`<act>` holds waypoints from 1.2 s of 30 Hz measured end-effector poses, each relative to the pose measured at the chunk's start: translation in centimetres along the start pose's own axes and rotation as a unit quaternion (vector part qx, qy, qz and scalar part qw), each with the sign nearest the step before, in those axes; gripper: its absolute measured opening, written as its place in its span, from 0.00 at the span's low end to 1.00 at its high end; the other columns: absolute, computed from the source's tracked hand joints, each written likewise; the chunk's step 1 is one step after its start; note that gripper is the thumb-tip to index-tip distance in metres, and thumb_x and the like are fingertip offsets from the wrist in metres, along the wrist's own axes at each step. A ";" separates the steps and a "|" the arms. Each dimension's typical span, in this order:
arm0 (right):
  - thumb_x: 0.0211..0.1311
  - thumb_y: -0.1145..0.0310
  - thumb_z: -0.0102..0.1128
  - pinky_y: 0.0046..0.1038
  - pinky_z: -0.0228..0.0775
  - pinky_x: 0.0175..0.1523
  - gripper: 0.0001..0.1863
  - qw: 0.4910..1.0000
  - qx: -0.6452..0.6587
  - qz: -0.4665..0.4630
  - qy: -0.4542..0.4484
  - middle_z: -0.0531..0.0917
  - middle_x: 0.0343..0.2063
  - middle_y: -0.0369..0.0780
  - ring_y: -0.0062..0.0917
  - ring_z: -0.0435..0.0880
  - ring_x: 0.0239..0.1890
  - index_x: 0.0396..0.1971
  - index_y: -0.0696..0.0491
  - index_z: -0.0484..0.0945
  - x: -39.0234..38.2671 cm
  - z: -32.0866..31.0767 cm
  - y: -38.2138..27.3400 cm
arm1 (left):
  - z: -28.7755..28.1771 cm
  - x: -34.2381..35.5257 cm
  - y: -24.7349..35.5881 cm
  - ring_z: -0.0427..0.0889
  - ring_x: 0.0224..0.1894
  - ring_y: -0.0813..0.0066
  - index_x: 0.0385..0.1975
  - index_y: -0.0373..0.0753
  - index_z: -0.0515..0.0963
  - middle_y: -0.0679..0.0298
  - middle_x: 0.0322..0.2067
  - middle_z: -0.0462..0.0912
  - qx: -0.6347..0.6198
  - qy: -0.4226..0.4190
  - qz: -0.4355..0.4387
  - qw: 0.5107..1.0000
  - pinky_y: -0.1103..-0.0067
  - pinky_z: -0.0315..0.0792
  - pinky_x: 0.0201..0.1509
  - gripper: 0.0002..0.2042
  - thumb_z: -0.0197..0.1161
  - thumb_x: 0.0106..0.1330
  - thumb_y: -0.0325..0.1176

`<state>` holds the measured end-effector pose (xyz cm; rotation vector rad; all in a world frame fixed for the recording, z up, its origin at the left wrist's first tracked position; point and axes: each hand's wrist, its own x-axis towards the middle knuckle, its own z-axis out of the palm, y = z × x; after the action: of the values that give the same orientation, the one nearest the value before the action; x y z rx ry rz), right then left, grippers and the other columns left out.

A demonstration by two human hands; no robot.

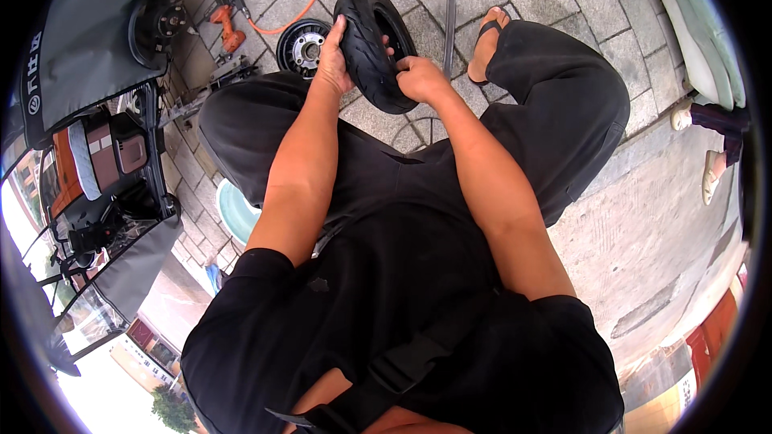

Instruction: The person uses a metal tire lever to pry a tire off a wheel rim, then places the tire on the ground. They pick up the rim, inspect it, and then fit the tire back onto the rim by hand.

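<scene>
Above the paving between my knees, a black rubber tire (363,47) is held upright and slightly tilted, with no wheel in it. My left hand (334,64) grips its left side, thumb on the tread and some fingertips showing at the opening. On the near right edge, my right hand (421,79) is closed around the tire's rim, fingers partly hidden inside. Just left of the tire lies a black wheel rim (294,42) with a silver hub, partly covered by my left hand and wrist.
An orange power tool (230,32) and an orange hose (309,5) lie at the far left. A long metal bar (450,26) rests right of the tire. A three-wheeled or scooter-like vehicle (104,72) stands at left, near a pale green basin (233,213). Other people's feet (709,177) show at right.
</scene>
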<state>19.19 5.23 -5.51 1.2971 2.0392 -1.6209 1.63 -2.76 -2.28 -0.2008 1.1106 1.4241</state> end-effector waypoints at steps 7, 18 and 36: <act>0.61 0.72 0.55 0.39 0.74 0.69 0.25 0.999 -0.003 -0.004 -0.035 0.86 0.59 0.53 0.48 0.82 0.65 0.59 0.53 0.86 0.7 0.1 0.0 | -1.0 2.9 -1.7 0.86 0.35 0.48 0.50 0.38 0.81 0.49 0.38 0.84 0.071 0.065 0.053 0.994 0.55 0.84 0.43 0.39 0.60 0.67 0.75; 0.62 0.66 0.61 0.36 0.74 0.68 0.25 0.984 0.157 -0.052 0.061 0.88 0.56 0.54 0.44 0.86 0.62 0.58 0.57 0.87 -1.5 -1.3 -2.1 | -0.6 2.7 -1.7 0.89 0.43 0.52 0.53 0.38 0.82 0.47 0.45 0.87 0.056 0.054 0.055 0.995 0.56 0.85 0.53 0.38 0.57 0.70 0.74; 0.65 0.56 0.79 0.32 0.81 0.56 0.37 0.946 0.318 -0.054 -0.029 0.89 0.51 0.48 0.30 0.89 0.49 0.63 0.67 0.78 -2.4 -1.2 -0.4 | 0.9 -0.3 -4.5 0.85 0.60 0.54 0.66 0.19 0.73 0.39 0.60 0.81 0.206 0.156 0.098 0.961 0.63 0.78 0.66 0.55 0.69 0.62 0.74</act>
<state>20.68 5.11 -3.30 1.2973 1.6235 -2.4633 5.91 -3.38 -3.79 -0.0164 1.7009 1.3248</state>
